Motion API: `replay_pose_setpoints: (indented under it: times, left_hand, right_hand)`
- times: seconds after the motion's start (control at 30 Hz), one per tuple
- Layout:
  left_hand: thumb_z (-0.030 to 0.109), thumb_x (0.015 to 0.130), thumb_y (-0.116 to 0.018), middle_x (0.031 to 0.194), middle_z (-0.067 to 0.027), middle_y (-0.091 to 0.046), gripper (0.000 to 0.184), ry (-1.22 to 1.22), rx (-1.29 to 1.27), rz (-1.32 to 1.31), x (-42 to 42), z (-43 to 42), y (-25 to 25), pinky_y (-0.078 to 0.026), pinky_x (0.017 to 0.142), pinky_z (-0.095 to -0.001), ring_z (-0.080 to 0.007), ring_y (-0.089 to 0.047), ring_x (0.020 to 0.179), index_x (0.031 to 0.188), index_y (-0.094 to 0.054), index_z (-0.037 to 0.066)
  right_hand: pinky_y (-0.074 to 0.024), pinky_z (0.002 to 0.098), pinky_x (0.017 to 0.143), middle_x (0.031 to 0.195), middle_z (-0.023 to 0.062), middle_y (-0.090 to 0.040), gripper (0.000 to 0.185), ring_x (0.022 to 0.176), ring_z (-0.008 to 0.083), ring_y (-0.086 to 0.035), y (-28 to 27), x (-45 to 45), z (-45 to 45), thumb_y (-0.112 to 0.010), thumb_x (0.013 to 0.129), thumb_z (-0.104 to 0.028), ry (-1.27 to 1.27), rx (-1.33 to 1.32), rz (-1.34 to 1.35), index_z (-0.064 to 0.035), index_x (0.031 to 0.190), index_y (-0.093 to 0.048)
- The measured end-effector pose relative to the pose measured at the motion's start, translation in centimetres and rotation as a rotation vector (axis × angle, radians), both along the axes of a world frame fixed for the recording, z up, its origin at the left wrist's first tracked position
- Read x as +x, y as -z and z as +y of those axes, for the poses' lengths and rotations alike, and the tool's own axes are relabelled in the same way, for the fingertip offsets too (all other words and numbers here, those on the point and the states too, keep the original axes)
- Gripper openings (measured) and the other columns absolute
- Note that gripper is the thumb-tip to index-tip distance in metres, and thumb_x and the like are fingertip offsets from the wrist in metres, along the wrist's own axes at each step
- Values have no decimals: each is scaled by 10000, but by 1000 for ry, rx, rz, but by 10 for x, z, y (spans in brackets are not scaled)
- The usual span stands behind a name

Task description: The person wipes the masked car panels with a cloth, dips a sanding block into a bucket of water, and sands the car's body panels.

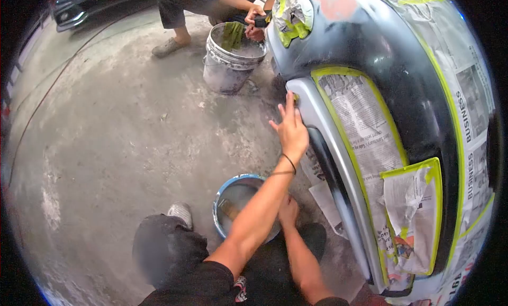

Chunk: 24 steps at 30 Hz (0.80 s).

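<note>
A stained concrete floor (132,110) spreads under everything, with a dark car (106,10) at the far left; along the right stands the bumper (381,57), its shell blotched in grey and black, with a pinkish patch near the top. Newspaper (360,107) and yellow-green tape (456,113) already cover parts of it; the colour is uneven, so the surface looks partway along, with blending or smoothing apparently left.

The left hand (292,134) reaches to the upper end of the pale trim strip (336,160), its fingers stretched long and spread; a bit of yellow-green shows by the tips, though I cannot tell whether it is held. The right hand (288,213) is at the rim of the blue-rimmed bucket (216,200), partly behind the left forearm; its grip cannot be told.

A co-worker's hand (255,14) is above the white bucket (225,75), near the bumper's far end; the strip's long edge runs down close to the wearer's knee, a tight side; the roomier side is leftward across the floor.
</note>
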<state>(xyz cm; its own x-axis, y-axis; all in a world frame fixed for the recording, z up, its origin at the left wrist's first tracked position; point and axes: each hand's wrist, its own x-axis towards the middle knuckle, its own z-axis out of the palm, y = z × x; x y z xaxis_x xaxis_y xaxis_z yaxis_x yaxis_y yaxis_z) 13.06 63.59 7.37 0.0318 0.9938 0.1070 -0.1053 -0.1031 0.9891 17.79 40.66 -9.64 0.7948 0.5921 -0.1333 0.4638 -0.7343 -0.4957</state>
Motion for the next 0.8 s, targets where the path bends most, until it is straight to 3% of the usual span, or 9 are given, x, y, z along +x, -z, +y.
replay_pose_setpoints:
  times: [0.13,0.2,0.27,0.3,0.43,0.53,0.63,0.7,0.8]
  left_hand:
    - [174,1143,-406,1710,-102,-410,587,7,-82,-117,8,-49,-10,11,1267,-702,-413,-249,1621,1713,-278,233]
    - [170,1143,-408,1695,-113,-434,599,5,-100,-123,9,-53,-9,1,1277,-682,-399,-229,1630,1719,-254,233]
    - [168,1144,-401,1710,-109,-409,608,12,-1,-146,7,-24,6,-2,1282,-672,-391,-209,1637,1725,-235,239]
    - [170,1146,-392,1709,-110,-410,607,41,47,-166,3,-4,13,-5,1284,-666,-383,-210,1639,1727,-224,225]
    - [172,1148,-378,1753,-102,-324,603,39,23,-245,10,-34,5,-35,1282,-673,-374,-224,1636,1729,-217,198]
    - [160,1140,-391,1747,-144,-322,600,-15,30,-324,19,-59,5,-116,1281,-658,-390,-271,1618,1721,-249,192]
    - [166,1138,-412,1710,-171,-382,593,-13,61,-446,13,-3,11,-154,1292,-612,-391,-352,1582,1713,-265,177]
    - [167,1137,-423,1695,-175,-402,599,56,-51,-473,3,-4,-6,-158,1296,-594,-386,-378,1568,1713,-258,172]
    - [161,1136,-431,1703,-166,-393,619,-82,51,-310,21,-40,1,-145,1299,-591,-362,-401,1560,1721,-230,181]
  right_hand:
    - [-509,591,931,1069,344,-722,596,1049,547,-681,32,15,-8,-546,1045,-499,-169,199,-13,57,1037,-761]
    - [-500,582,956,1082,348,-719,633,1051,544,-682,27,15,-8,-510,1051,-522,-453,262,-222,55,1036,-768]
    - [-508,581,947,1087,334,-728,613,1053,536,-688,4,3,-1,-512,1046,-520,-91,8,-41,30,1038,-782]
    - [-514,581,937,1079,324,-734,618,1046,531,-694,8,4,-1,-497,1047,-523,-45,44,1,23,1037,-785]
    - [-513,585,939,1064,331,-730,620,1038,533,-696,6,2,-1,-490,1047,-524,-50,75,-14,24,1039,-782]
    - [-519,587,928,1051,338,-726,628,1021,535,-699,3,14,-7,-491,1045,-537,-441,-110,-130,22,1046,-778]
    - [-522,593,898,1074,343,-721,650,1039,560,-685,10,6,-2,-478,1055,-549,-95,57,-87,30,1053,-773]
    - [-513,593,926,1099,348,-713,661,1063,562,-676,9,6,-7,-469,1060,-554,-86,13,-38,36,1084,-766]
    - [-485,588,999,1114,343,-723,659,1088,507,-706,15,5,-8,-485,1072,-544,-113,8,35,51,1126,-763]
